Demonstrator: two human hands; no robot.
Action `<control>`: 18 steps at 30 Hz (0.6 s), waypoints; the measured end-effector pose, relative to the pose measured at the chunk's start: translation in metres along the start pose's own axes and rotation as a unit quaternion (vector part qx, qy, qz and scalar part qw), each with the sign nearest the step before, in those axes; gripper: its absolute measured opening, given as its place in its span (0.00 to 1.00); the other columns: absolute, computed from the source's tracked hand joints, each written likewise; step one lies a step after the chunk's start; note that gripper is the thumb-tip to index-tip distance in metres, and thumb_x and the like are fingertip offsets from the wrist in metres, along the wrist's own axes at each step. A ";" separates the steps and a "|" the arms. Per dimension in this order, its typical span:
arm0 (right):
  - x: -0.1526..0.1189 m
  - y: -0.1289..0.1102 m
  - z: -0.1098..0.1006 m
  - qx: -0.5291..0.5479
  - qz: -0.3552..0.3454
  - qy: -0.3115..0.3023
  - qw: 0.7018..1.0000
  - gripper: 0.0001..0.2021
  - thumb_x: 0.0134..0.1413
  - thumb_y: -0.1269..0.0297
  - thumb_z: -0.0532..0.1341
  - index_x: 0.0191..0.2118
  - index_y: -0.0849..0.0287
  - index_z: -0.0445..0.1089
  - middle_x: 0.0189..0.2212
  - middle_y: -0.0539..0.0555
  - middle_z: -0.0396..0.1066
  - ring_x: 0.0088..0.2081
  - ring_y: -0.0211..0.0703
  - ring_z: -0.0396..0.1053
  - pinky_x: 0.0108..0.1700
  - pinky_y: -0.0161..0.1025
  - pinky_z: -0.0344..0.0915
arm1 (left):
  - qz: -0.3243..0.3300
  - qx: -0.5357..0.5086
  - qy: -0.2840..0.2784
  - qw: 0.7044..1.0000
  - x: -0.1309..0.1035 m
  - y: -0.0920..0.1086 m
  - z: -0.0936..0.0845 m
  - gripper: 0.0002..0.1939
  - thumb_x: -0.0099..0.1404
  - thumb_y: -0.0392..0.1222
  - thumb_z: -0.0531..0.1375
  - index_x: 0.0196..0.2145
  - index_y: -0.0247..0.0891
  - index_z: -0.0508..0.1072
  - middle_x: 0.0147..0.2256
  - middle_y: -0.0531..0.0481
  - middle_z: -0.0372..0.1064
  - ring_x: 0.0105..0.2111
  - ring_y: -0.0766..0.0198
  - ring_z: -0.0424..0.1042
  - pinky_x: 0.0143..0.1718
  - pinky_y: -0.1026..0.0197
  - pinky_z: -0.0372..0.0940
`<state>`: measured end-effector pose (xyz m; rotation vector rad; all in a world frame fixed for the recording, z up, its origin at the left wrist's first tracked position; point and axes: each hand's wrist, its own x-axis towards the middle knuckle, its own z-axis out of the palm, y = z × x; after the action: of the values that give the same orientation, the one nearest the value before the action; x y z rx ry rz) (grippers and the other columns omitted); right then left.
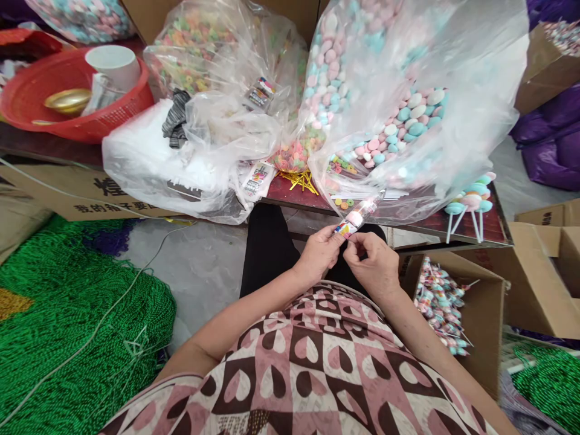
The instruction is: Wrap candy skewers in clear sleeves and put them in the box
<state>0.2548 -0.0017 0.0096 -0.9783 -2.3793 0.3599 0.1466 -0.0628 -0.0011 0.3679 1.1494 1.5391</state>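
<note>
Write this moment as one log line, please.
left hand: holds candy packet | right hand: curled at packet's near end, grip unclear | ahead: candy bag, red basket | right: cardboard box

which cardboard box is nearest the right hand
The open box holding small wrapped packets, below the right end of the table, just right of the right hand; the other boxes stand farther off.

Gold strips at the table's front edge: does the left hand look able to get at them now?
Probably yes: the gold strips lie largely exposed ahead of the left hand, though it holds a clear packet and would likely need freeing.
</note>
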 end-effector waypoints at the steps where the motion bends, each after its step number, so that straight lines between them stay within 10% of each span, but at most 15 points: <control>1: -0.001 0.000 0.003 0.002 -0.007 -0.003 1.000 0.06 0.49 0.70 0.55 0.28 0.55 0.68 0.23 0.51 0.71 0.26 0.41 0.67 0.31 0.37 0.63 | -0.002 -0.005 0.006 1.000 0.001 -0.001 -0.001 0.21 0.57 0.52 0.63 0.42 0.35 0.69 0.14 0.64 0.52 0.11 0.75 0.48 0.13 0.68 0.43; 9: -0.004 -0.009 0.003 0.138 0.062 -0.038 0.988 0.04 0.52 0.67 0.56 0.29 0.54 0.68 0.25 0.51 0.70 0.26 0.41 0.67 0.33 0.39 0.65 | -0.009 -0.021 -0.041 0.999 0.004 -0.001 -0.010 0.23 0.54 0.59 0.65 0.36 0.36 0.69 0.15 0.63 0.53 0.13 0.76 0.50 0.15 0.69 0.44; 18: 0.020 0.003 -0.018 0.508 0.262 -0.047 0.819 0.17 0.55 0.53 0.61 0.47 0.56 0.69 0.40 0.56 0.75 0.36 0.43 0.72 0.31 0.36 0.67 | -0.066 0.042 -0.154 0.985 -0.006 0.005 -0.008 0.25 0.58 0.63 0.58 0.31 0.34 0.70 0.15 0.60 0.52 0.14 0.74 0.47 0.16 0.67 0.44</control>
<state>0.2547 0.0152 0.0305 -1.0098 -1.4992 1.6890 0.1396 -0.0712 0.0011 0.5556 0.9773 1.2700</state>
